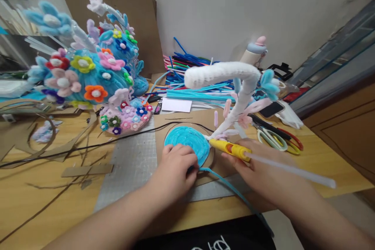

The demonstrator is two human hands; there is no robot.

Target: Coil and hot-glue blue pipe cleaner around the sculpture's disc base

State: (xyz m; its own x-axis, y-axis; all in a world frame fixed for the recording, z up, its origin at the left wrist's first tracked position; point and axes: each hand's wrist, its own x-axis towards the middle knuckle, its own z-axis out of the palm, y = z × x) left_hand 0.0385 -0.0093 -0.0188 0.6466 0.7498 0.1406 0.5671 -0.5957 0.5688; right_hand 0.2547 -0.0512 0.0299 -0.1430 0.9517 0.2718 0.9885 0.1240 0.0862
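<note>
A round coil of blue pipe cleaner (187,136) covers part of a brown cardboard piece (164,117). My left hand (179,164) rests on its near edge with curled fingers; thumb and forefinger pinch the coil's loose blue strand, which trails toward the table's front edge. In my right hand (260,160) is a yellow hot glue gun (231,149), its nozzle at the coil's right edge and a clear glue stick (299,171) jutting from its back. Just behind the nozzle stands a white curved fuzzy stem (238,105) with pink and blue petals.
Blue fuzzy shapes covered in flowers (96,74) stand at the left. Bundled pipe cleaners (202,93) lie at the back. Scissors (272,138) and a phone (272,109) are on the right. A black cord (125,136) crosses the grey cutting mat (129,172); cardboard scraps (88,170) lie left.
</note>
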